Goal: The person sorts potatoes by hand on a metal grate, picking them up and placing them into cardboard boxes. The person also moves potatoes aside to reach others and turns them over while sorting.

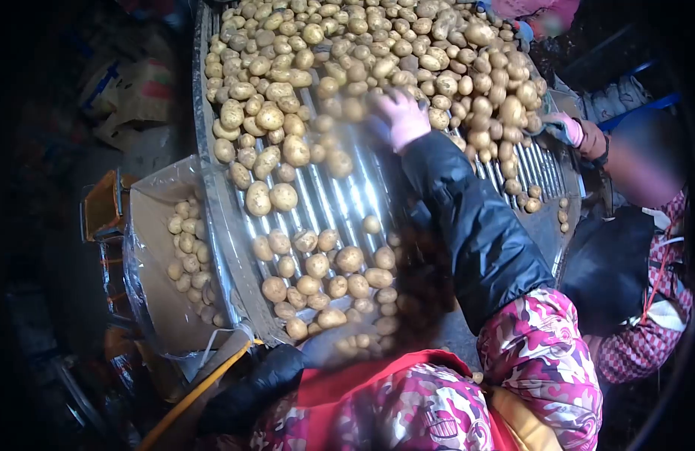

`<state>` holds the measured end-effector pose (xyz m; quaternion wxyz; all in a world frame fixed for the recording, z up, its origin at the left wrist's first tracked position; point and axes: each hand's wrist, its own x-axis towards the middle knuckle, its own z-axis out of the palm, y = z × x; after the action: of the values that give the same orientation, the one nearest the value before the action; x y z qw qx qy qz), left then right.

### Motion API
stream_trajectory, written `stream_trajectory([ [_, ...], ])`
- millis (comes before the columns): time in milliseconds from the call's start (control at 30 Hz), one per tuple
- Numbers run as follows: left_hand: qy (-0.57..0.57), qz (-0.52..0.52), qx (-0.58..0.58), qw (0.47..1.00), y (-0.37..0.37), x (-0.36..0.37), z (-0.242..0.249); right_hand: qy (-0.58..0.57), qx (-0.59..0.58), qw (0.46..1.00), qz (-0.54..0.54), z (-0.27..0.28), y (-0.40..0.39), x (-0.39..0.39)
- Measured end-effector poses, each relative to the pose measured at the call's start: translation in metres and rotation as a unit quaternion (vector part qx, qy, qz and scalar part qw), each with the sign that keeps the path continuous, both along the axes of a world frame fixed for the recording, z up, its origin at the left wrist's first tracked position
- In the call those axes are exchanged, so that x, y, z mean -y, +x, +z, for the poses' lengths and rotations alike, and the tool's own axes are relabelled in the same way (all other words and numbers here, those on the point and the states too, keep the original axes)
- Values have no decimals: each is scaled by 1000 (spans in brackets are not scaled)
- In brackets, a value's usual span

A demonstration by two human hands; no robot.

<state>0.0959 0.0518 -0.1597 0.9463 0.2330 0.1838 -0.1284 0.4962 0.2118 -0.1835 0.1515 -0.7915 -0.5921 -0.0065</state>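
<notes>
My right hand (404, 122), in a pink glove, reaches across the metal rollers (355, 195) to the near edge of the potato pile (302, 71). Its fingers look spread but are smeared by motion, and potatoes blur just beside them. My left sleeve (268, 376) is black and low in the view. Beyond its cuff is a greyish blur where my left hand (321, 344) seems to be, close to the nearer group of potatoes (336, 286). Its fingers cannot be made out.
A plastic-lined box (155, 278) holding potatoes stands left of the rollers. At right, a co-worker's gloved hand (564, 129) touches the pile's edge. Another person's pink sleeve (546, 11) shows at top right. A metal side rail (212, 173) borders the rollers.
</notes>
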Motion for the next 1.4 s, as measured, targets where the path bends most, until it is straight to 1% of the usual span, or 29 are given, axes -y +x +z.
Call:
stream_trajectory([
  [67, -215, 49, -106, 970, 11, -7, 24, -39, 64, 996, 45, 23, -21, 37],
  [133, -197, 52, -74, 976, 5, -4, 15, -62, 37, 994, 82, 38, -38, 75],
  [200, -232, 73, -7, 970, -5, 4, -7, -240, -42, 962, 127, 59, -58, 108],
  [267, -194, 84, -41, 976, -6, 4, 2, -263, -91, 948, 156, 88, -68, 138],
  [300, -188, 89, -48, 977, -7, 3, 3, -226, -179, 934, 210, 87, -54, 144],
  [333, -209, 90, -34, 973, -9, 4, -5, -246, -225, 911, 245, 105, -44, 139],
  [400, -282, 82, -32, 955, -15, 6, -22, -207, -233, 941, 136, 102, -29, 113],
  [433, -333, 75, -45, 939, -19, 9, -31, -105, -310, 941, 92, 91, -26, 95],
  [467, -347, 68, -50, 934, -17, 7, -28, -96, -136, 980, 112, 87, -19, 66],
  [500, -361, 61, -56, 929, -15, 6, -25, -84, -163, 982, 43, 76, -22, 45],
  [533, -336, 56, -56, 938, -3, 1, -7, -127, -98, 986, 47, 48, -13, 15],
  [600, -379, 51, -72, 921, -5, 3, -16, -153, -105, 983, 7, 50, -29, -8],
  [633, -446, 51, -85, 890, -18, 18, -52, -165, -108, 980, -13, 52, -37, -19],
  [667, -445, 47, -100, 889, -21, 21, -57, -150, -59, 987, -20, 40, -39, -28],
  [700, -444, 43, -115, 888, -19, 20, -50, -136, -130, 982, -26, 22, -34, -33],
  [733, -375, 32, -134, 917, -20, 17, -42, -122, -201, 971, -35, 5, -27, -32],
  [800, -221, -3, -162, 962, -8, 0, -12, -131, -228, 964, -31, 0, -20, -22],
  [867, -506, 0, -49, 861, -2, 5, -28, -176, -144, 974, -3, 12, -28, 9],
  [900, -478, 55, -71, 874, 4, 5, 9, -198, -103, 975, 13, 21, -39, 25],
  [967, -375, 60, -78, 922, -4, 7, 12, -252, -59, 966, 18, 50, -66, 49],
  [1000, -301, 52, -29, 952, -2, 5, 29, -285, -58, 957, 5, 71, -82, 59],
  [1067, -138, 47, 55, 988, 2, 0, 64, -290, -18, 955, 61, 86, -102, 83],
  [1100, -190, 42, 69, 979, 6, 1, 75, -287, -22, 956, 61, 88, -113, 94],
  [1200, -88, 107, -138, 981, -23, 10, 20, -232, -45, 970, 65, 43, -122, 124],
  [1267, -91, 124, -81, 985, -37, 16, 23, -325, -64, 943, 42, 107, -137, 137],
  [1300, -74, 136, -72, 985, -41, 15, 28, -308, -156, 938, 30, 120, -133, 144],
  [1333, -56, 152, -66, 985, -47, 17, 33, -176, -238, 955, -2, 106, -126, 164],
  [1367, -36, 169, -61, 983, -53, 18, 39, -60, -165, 984, 21, 76, -116, 172],
  [1400, -15, 190, -57, 980, -60, 19, 46, -2, -209, 977, 31, 76, -109, 184],
])
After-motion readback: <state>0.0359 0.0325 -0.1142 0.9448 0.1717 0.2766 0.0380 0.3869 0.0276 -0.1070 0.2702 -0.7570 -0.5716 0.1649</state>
